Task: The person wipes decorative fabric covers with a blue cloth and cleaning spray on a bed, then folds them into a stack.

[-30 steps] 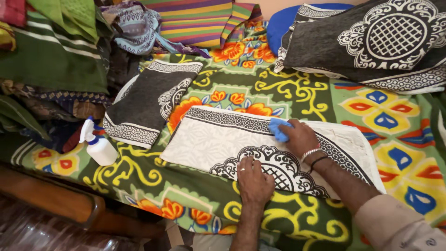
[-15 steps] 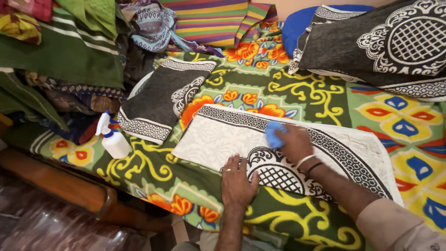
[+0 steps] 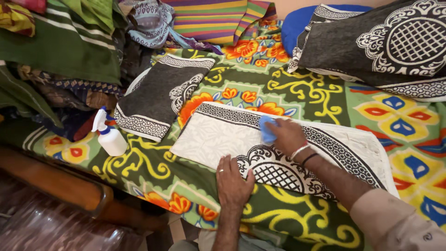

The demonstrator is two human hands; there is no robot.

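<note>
Head view, only one: right hand (image 3: 289, 135) is clamped on a small blue cloth (image 3: 266, 128), pressing it onto the white patterned cover (image 3: 218, 137) that lies flat at centre of the bright floral bedspread (image 3: 297, 93). Left hand (image 3: 232, 182) lies flat, fingers spread and holding nothing, pinning the cover's near edge at 6 o'clock, fingertips touching the black lattice medallion (image 3: 278, 174). To wipe well, my read: keep the left palm down so the fabric doesn't ruck, use short strokes away from the pinned edge, and keep the cloth flat rather than bunched. White spray bottle (image 3: 109, 137) with blue trigger stands at 9 o'clock, well apart from both hands, upright near the bed's edge; it looks easy to knock off if an elbow swings that way. A dark grey cover (image 3: 155, 100) lies at 10 o'clock, just beside the white one's far left corner. A stack of dark patterned covers (image 3: 381, 46) sits at 1 to 2 o'clock; folded fabrics (image 3: 60, 51) are piled at 10 to 11. Open room: bedspread strip at 12 o'clock and to 3 o'clock. Wooden bed frame (image 3: 60, 186) runs at 7 to 8 o'clock.
</note>
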